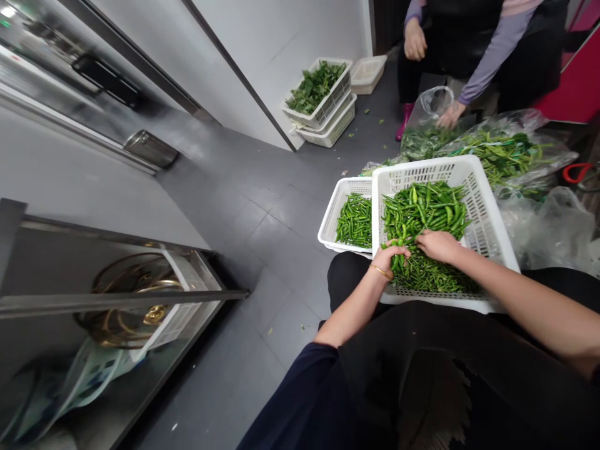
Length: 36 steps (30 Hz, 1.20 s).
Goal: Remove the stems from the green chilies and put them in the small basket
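A large white plastic basket (490, 206) rests on my lap. Green chili peppers (424, 206) fill its far part, and a pile of thin green stems (434, 275) lies in its near part. My left hand (391, 257), with a bangle at the wrist, is closed around a few green chili peppers over the basket's left side. Close beside it, my right hand (438, 245) is pinched at the fingertips; what it pinches is too small to make out. A second white basket (330, 219), left of the first, holds more green chilies (355, 220).
Across from me, a person's hand (450, 115) reaches into a plastic bag of greens (422, 142). Another bag of leafy greens (506, 156) lies alongside. Stacked baskets (330, 128) stand by the wall. A metal shelf (140, 300) is at left, a steel bin (150, 149) behind.
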Motion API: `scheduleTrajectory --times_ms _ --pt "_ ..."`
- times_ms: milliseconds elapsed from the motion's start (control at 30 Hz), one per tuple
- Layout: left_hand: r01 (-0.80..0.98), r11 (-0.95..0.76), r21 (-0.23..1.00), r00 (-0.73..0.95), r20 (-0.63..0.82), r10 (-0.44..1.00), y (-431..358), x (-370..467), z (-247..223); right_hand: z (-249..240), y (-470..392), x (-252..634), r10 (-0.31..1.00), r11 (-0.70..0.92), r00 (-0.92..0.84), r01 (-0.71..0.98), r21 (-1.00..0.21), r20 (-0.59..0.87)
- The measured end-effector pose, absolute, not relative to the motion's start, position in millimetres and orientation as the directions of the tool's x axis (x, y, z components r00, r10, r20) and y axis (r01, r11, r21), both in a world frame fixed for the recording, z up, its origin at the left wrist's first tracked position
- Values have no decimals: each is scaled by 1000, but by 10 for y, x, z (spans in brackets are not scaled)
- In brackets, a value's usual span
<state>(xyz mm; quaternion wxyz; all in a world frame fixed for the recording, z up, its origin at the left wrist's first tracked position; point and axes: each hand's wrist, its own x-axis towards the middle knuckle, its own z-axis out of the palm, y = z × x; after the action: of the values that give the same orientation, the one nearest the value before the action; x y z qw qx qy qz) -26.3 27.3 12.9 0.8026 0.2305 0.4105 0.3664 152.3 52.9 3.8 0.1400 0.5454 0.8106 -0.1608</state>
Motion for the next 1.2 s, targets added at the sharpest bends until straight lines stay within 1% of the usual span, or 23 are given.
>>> scheduleTrajectory --times_ms 133,200,233,267,300,333,367,400,433,467,500,533,600,633,667,733,833,867,967,1033,1067,1133,1200 --pt "-367 627 687 445 -463 767 249 -304 141 -68 537 1352 835 355 -362 930 -97 -414" --pt "-326 603 728 414 -464 783 229 -308 125 -31 529 1391 855 327 -355 935 -138 -377" --pt "-306 583 752 384 -463 799 219 -300 109 7 512 1440 865 296 -353 933 -205 -356" --pt "-282 559 780 351 -459 816 210 -285 90 52 481 1499 871 246 -352 916 -315 -343" --pt "-243 532 811 323 -450 833 202 -263 69 98 437 1557 874 170 -348 873 -458 -339" --pt "-191 506 841 310 -437 844 195 -238 50 141 380 1605 874 71 -342 793 -606 -344" --pt "-133 484 865 319 -425 847 187 -211 34 176 313 1638 873 -35 -332 689 -724 -357" --pt "-79 472 878 350 -419 838 178 -186 24 203 243 1652 874 -127 -313 591 -797 -372" --pt "-38 474 880 399 -422 814 170 -164 21 221 174 1649 881 -177 -290 531 -829 -374" --pt "-12 490 872 450 -433 781 162 -148 24 231 112 1632 899 -169 -262 531 -830 -350" --pt "-6 517 856 493 -447 747 155 -139 33 236 63 1606 926 -111 -231 589 -800 -298" --pt "-8 549 836 526 -463 714 150 -136 46 239 29 1578 950 -19 -215 683 -730 -226" --pt "-8 600 800 555 -496 668 144 -145 72 244 19 1538 967 161 -236 854 -494 -92" --pt "-9 617 787 555 -509 658 144 -153 81 245 48 1533 964 217 -259 900 -379 -64" --pt "-14 631 775 546 -523 654 144 -163 86 243 101 1539 961 239 -269 926 -293 -68" --pt "-37 653 757 499 -552 668 145 -177 83 221 275 1575 968 190 -217 962 -195 -128" --pt "-101 673 733 396 -591 703 154 -182 63 123 634 1634 977 -14 -9 994 -106 -212" --pt "-130 678 724 377 -596 709 159 -182 59 78 748 1646 972 -57 37 995 -82 -233" --pt "-222 680 699 341 -598 725 182 -192 65 -42 965 1677 958 -55 38 997 -53 -283" --pt "-275 673 686 321 -595 737 202 -206 77 -74 952 1716 955 -22 -4 996 -85 -296" --pt "-299 671 679 316 -593 741 212 -211 83 -71 892 1739 955 -9 -30 991 -130 -296" --pt "-330 674 661 332 -588 738 227 -209 89 -33 673 1771 953 32 -112 961 -273 -282" --pt "-337 683 649 374 -573 729 229 -190 84 26 370 1763 941 117 -234 904 -411 -246"
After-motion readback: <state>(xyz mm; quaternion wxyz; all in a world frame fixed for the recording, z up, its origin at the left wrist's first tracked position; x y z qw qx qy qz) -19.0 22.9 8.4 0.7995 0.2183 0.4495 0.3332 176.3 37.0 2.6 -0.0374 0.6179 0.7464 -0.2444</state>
